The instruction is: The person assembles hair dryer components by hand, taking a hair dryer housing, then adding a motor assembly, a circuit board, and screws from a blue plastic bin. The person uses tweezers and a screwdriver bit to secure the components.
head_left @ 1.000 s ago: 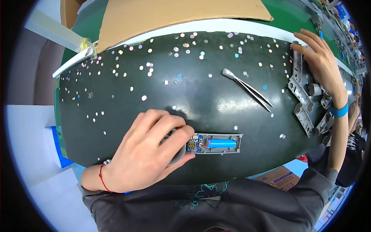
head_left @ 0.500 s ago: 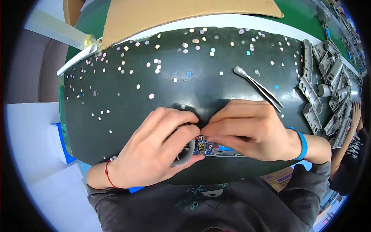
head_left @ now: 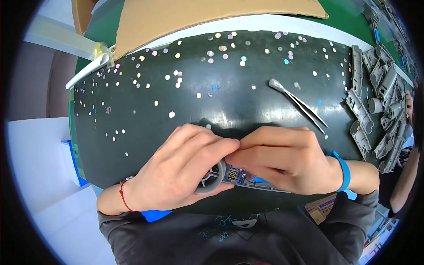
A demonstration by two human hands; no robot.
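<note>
My left hand [head_left: 176, 170] grips a grey plastic housing [head_left: 213, 190] by its round ring end, near the table's front edge. Seated in the housing is a small circuit board with a two-digit display [head_left: 232, 175]. To its right, thin red wires and a blue part [head_left: 259, 180] show partly under my right hand [head_left: 287, 157]. The right fingers are pinched together over the board's far edge, against the left fingertips. Whatever sits in that pinch is hidden. Beyond my right hand, metal tweezers [head_left: 304, 108] lie on the dark mat.
Many grey plastic shells [head_left: 388, 88] are heaped at the right, beside another person's arm [head_left: 405, 181]. Small round stickers [head_left: 172, 115] dot the dark mat [head_left: 145, 106]. Cardboard [head_left: 212, 11] lies along the far side; a white rolled piece [head_left: 88, 71] sits at the far left.
Both hands have shifted slightly, the right one lower and over more of the board. The housing's right end has tipped toward me. The other person's arm at the right has moved.
</note>
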